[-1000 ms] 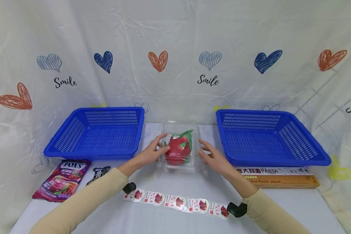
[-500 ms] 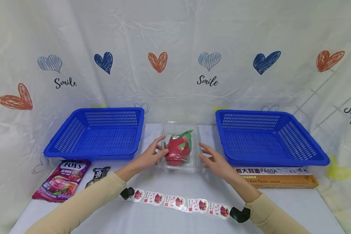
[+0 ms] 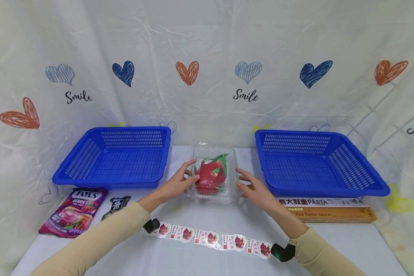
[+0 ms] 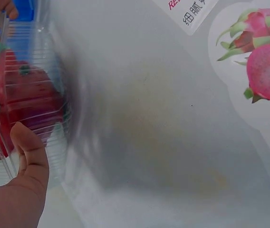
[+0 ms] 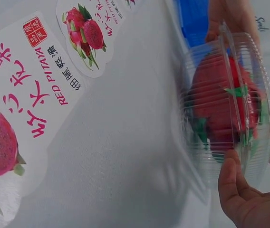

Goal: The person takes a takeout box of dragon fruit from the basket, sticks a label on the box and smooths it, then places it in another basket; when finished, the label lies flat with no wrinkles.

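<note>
A clear plastic clamshell box point(image 3: 212, 153) rests on the white-covered table between the two blue baskets, its lid down. Inside lies a red dragon fruit point(image 3: 211, 172) with green leaf tips. My left hand point(image 3: 177, 184) is at the box's left side, thumb near the front corner and fingers along the side. Opposite it, my right hand point(image 3: 257, 191) touches the right side with relaxed fingertips. In the right wrist view the thumb point(image 5: 230, 175) lies close by the rim. A strip of dragon fruit stickers point(image 3: 207, 238) lies nearer to me, between the forearms.
Blue baskets stand at left point(image 3: 131, 182) and right point(image 3: 326, 189). A purple candy bag point(image 3: 74, 212) and a small dark packet point(image 3: 116, 205), partly behind the left sleeve, lie front left. A pasta box point(image 3: 334, 211) lies front right. A white printed curtain point(image 3: 207, 107) hangs behind.
Both hands have shifted very slightly at the box's sides. The box, the fruit and the sticker strip stay where they were.
</note>
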Motion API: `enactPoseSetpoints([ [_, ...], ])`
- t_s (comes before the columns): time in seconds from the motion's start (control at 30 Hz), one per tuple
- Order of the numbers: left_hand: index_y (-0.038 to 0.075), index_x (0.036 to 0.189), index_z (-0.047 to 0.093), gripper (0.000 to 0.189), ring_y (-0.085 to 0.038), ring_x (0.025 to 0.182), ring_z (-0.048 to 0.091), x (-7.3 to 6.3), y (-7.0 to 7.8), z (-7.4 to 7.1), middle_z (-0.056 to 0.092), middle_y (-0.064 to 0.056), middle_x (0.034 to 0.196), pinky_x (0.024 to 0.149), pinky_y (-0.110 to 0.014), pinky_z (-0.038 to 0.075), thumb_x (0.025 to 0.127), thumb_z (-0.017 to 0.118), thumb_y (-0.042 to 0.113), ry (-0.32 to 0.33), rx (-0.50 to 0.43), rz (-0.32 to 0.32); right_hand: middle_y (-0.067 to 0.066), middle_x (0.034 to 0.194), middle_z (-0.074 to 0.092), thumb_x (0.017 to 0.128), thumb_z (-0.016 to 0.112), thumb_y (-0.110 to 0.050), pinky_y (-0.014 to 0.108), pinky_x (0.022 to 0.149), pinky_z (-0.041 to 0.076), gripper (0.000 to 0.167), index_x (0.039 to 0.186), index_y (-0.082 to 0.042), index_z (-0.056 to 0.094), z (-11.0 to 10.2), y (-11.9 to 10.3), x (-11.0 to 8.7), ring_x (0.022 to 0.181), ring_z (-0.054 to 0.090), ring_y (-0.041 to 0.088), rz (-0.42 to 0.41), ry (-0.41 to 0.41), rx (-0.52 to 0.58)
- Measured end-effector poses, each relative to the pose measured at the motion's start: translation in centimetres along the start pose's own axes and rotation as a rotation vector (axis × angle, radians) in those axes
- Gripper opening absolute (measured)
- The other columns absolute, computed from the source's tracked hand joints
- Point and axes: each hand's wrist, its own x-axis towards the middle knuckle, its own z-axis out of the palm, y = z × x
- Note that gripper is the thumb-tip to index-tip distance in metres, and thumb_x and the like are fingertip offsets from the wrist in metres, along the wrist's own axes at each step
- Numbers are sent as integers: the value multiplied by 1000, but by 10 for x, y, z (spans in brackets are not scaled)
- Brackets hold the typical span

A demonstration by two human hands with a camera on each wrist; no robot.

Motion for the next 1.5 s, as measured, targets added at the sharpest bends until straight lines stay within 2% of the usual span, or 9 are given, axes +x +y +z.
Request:
enactPoseSetpoints([
  [0.17,27,155,21,66,-20,65,50,0,-2,0,45,-15,116,62,-32,49,100,56,37,0,-7,-7,26,145,41,102,54,-30,38,83,55,56,152,-17,34,1,1,0,107,62,33,0,-3,22],
  [0.27,28,154,19,62,-20,67,50,-3,-4,3,48,-15,116,60,-33,49,102,50,38,43,-35,-27,27,145,41,102,54,-31,39,83,55,56,152,-16,35,1,1,-3,107,63,32,-2,-1,27],
  [0.5,6,142,33,42,-17,62,53,-26,-15,19,54,-15,102,54,-33,49,108,33,29,314,-153,-141,28,142,44,101,56,-28,37,83,55,56,150,-13,37,-5,4,-23,104,64,30,7,-3,39],
  [0.6,1,127,48,34,-16,60,54,-42,-19,28,57,-11,93,56,-31,47,107,36,26,363,-71,-169,27,139,47,101,56,-28,33,83,54,55,150,-13,38,-12,6,-40,104,65,28,14,-19,18],
  [0.7,3,112,60,26,-13,67,53,-57,-25,39,59,-3,88,61,-29,47,105,44,22,366,121,-92,25,133,53,100,57,-26,28,82,53,52,147,-9,42,-21,11,-59,102,65,27,-2,-56,-22],
  [0.83,9,99,67,15,-6,72,49,-72,-26,54,56,7,84,65,-24,45,100,56,18,295,350,95,21,122,61,101,56,-23,26,78,52,46,140,0,48,-31,19,-82,96,66,24,-27,-107,-75],
  [1.1,12,106,69,17,1,78,54,-72,8,93,57,12,87,69,-10,44,96,64,25,-57,495,387,8,111,67,96,63,-23,25,74,53,30,119,-2,64,-30,27,-115,89,62,6,-5,-85,-219],
  [1.3,14,113,71,24,5,83,56,-53,35,132,62,11,94,74,-5,42,94,67,28,-243,601,445,4,106,66,91,70,-25,24,66,51,29,113,-6,66,-23,28,-127,81,58,0,51,-24,-282],
  [1.5,20,112,73,24,8,81,53,-28,46,168,60,14,94,72,-4,40,91,70,32,-292,684,456,1,104,66,88,74,-22,23,63,50,29,111,-8,66,-22,28,-133,78,57,0,80,41,-346],
])
